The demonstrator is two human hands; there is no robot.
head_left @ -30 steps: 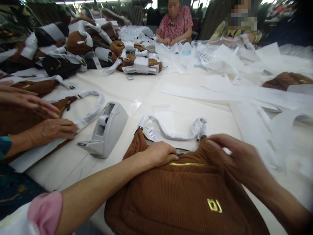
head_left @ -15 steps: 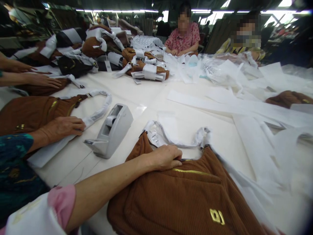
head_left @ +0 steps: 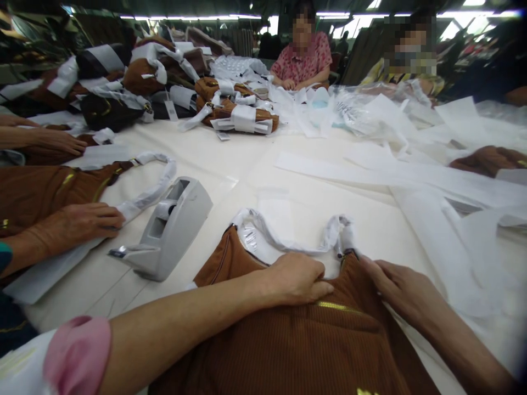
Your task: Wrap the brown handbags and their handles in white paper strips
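Note:
A brown corduroy handbag [head_left: 304,345] lies in front of me, with a gold zipper across its front and a strap [head_left: 280,240] wrapped in white paper. My left hand [head_left: 298,277] is closed on the middle of its top edge, the fingertips partly hidden. At the upper right corner, just below the strap's end, my right hand [head_left: 397,282] grips the bag's side between thumb and fingers. Inside the strap's loop, a clear piece with printing shows at the opening.
A grey tape dispenser [head_left: 173,230] stands left of the bag. Beyond it, a co-worker's hand [head_left: 82,222] rests by another brown bag [head_left: 37,189]. Wrapped bags [head_left: 242,118] are piled at the back left; white paper sheets [head_left: 432,236] cover the right. Two people sit opposite.
My right hand has come into view and taken hold of the bag's upper right corner. My left hand stays on the top edge. The view has shifted slightly, and the gold emblem has mostly left it.

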